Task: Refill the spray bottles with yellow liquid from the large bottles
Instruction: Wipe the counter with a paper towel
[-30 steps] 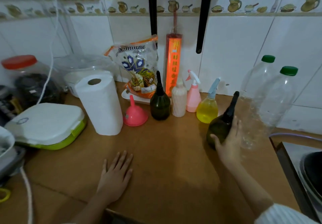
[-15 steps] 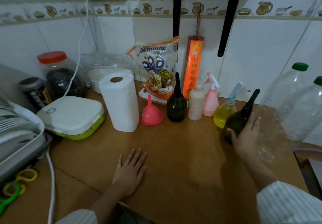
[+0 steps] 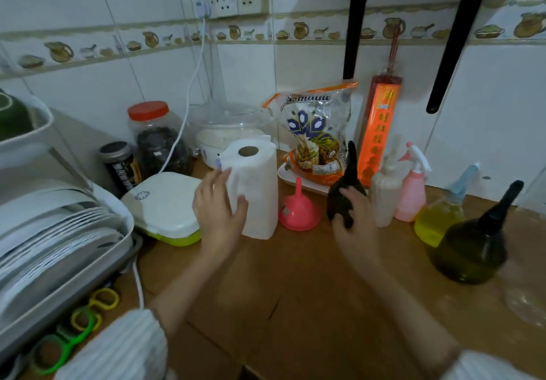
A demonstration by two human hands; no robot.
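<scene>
Two dark green bottles with black necks stand on the brown counter. My right hand (image 3: 353, 223) wraps around the lower body of the left dark green bottle (image 3: 345, 184), next to the pink funnel (image 3: 298, 212). The other dark green bottle (image 3: 469, 249) stands free at the right. Between them are a whitish spray bottle (image 3: 385, 199), a pink spray bottle (image 3: 410, 193) and a spray bottle with yellow liquid and a blue trigger (image 3: 438, 218). My left hand (image 3: 217, 205), blurred, grips the left side of the paper towel roll (image 3: 257, 193).
A clear empty large bottle (image 3: 529, 294) shows at the right edge. A white and green lunch box (image 3: 162, 202), jars, a snack bag (image 3: 316, 131) on a tray and a red incense pack (image 3: 381, 131) line the back. A dish rack (image 3: 59, 246) and white cable are at left.
My right hand let go of the right dark bottle and moved left onto the other one. My left hand lifted off the counter to the paper towel roll. The view turned left.
</scene>
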